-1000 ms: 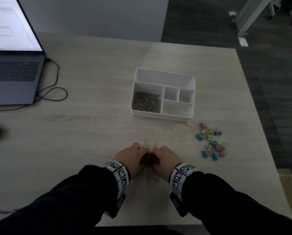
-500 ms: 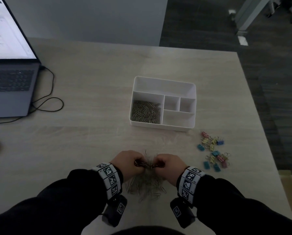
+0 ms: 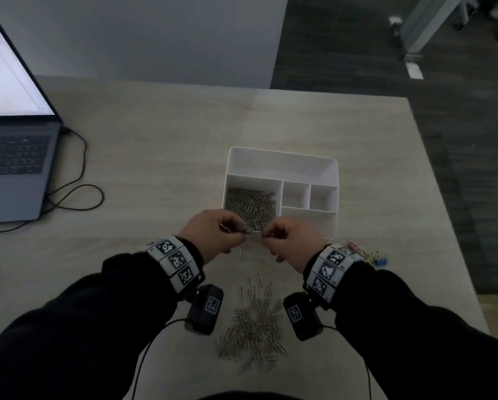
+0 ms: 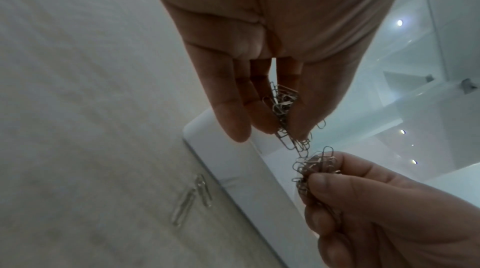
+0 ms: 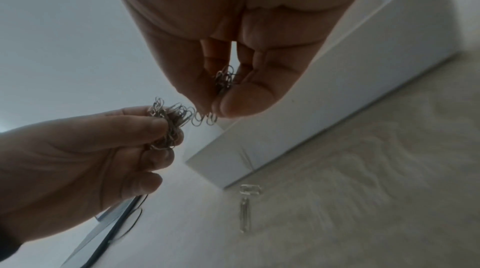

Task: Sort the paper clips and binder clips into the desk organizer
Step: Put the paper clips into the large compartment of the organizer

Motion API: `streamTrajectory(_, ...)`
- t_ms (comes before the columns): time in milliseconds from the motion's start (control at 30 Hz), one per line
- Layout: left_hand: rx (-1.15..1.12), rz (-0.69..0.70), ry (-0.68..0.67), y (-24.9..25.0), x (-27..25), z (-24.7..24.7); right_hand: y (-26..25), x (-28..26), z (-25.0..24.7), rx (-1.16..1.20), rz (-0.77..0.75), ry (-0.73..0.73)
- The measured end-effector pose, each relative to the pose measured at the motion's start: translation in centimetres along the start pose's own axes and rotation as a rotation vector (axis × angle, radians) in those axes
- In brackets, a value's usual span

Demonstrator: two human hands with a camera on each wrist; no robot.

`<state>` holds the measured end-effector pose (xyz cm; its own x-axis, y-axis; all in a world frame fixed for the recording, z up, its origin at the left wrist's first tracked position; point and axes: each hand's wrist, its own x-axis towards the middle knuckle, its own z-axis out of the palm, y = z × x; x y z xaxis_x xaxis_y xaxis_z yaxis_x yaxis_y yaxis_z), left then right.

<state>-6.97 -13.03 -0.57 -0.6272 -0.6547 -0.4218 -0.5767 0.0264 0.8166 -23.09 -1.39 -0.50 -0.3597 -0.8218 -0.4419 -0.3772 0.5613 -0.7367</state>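
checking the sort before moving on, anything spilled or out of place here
Yes: silver wire paper clips lie scattered on the pale wooden desk near the person, outside the white plastic organizer. Two more lie loose by its front wall, likely dropped.

The head view is dim and grey, with muted colours. The brightest area is the lit laptop screen [image 3: 8, 70] at the far left. The table [image 3: 161, 145] shows only soft, faint shadows. Straight edges bow outward near the frame borders from the wide-angle lens. Both wrist views are lighter and hazy, washed with pale bluish light. In the left wrist view, small ceiling lights [image 4: 400, 22] glare as white spots. Palms close to each wrist lens look soft and stretched, and the table grain is smeared with blur.
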Motion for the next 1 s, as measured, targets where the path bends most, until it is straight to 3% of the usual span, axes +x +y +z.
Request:
streamTrajectory(200, 0.073, 0.039, 0.099, 1.6, 3.1, -1.0, -1.8, 3.1, -0.9, -0.069, -0.009, 0.105)
streamTrajectory(367, 0.241, 0.052, 0.134, 1.3, 4.1, -1.2, -2.0, 4.0, -1.0, -0.187, -0.009, 0.076)
streamTrajectory(633, 0.22, 0.004, 0.102, 1.6, 2.6, -0.8, -1.8, 2.2, -1.2, -0.215, -0.12, 0.108)
streamTrajectory(733, 0.24, 0.063, 0.145, 1.7, 1.7, -0.9, -1.2, 0.5, -0.8, -0.285, -0.18, 0.104)
streamTrajectory(833, 0.35, 0.205, 0.202, 1.4, -0.4, -0.6, -0.3, -1.2, 0.3, -0.4, -0.289, -0.023)
streamTrajectory(1000, 0.56, 0.382, 0.008, -2.5, -3.1, 1.7, 2.3, -2.5, 3.2, -0.689, -0.217, -0.306)
